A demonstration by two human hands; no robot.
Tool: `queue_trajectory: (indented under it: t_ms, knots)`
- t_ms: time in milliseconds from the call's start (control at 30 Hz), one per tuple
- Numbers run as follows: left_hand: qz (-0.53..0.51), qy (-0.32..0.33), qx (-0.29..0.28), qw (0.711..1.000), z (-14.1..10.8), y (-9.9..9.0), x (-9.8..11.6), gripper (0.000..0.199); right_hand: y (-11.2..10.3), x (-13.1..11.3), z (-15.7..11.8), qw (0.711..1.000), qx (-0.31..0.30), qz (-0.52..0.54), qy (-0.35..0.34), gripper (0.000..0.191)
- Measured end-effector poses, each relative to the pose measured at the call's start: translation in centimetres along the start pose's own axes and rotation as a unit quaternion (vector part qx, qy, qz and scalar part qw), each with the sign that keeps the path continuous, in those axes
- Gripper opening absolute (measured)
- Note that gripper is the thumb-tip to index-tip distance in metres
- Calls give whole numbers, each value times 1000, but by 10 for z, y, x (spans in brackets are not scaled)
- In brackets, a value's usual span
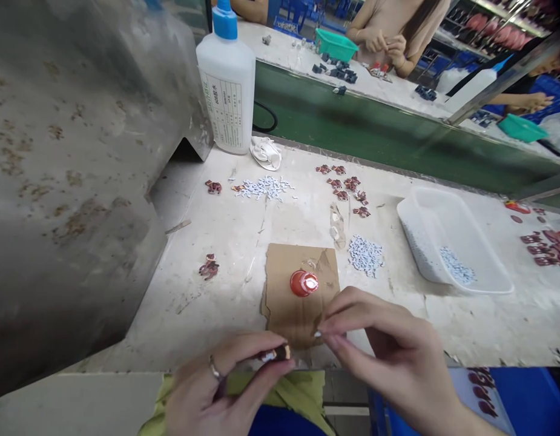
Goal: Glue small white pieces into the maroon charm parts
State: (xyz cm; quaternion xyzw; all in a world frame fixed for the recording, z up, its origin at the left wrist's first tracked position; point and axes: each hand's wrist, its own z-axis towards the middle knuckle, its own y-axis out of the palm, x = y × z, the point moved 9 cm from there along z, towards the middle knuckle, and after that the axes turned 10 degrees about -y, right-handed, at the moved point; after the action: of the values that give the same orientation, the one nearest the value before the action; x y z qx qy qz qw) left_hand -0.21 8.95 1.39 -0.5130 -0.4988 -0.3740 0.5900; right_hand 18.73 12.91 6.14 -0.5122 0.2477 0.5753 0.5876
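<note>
Between the thumb and fingers of my left hand [229, 381] is a small dark brown figurine [280, 352], its far part hidden by the fingers. My right hand [388, 351] pinches a tiny whitish piece [318, 333] at its fingertips, a little apart from the figurine. Beyond both hands lies a torn cardboard piece [280, 266] with a small red dish [302, 283] on it, shiny inside. To the cardboard's right sits a pile of tiny pale blue pieces [365, 255].
A white plastic bin [488, 242] with pale pieces stands at right. Brown figurines [351, 183] lie at the back, others [209, 266] at left. A glue bottle [229, 91] stands beside a large metal housing [71, 181]. Across the green partition [334, 115], other people work.
</note>
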Motion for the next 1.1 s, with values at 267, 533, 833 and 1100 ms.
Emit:
queue_trajectory:
  t_ms: [267,533,833,1100]
  knots:
    - [-126,-132,16,983,-3,13,-13,9,16,-4,-3,999,0,24,-24,22]
    - [-140,-95,-54,984,4,15,-13,10,18,0,-3,999,7,38,-17,17]
    - [-183,-154,35,970,-5,14,-20,12,23,-9,-6,998,1,-24,-60,25]
    - [-162,-130,-48,977,4,14,-18,11,28,-24,-12,984,-75,-98,-128,31]
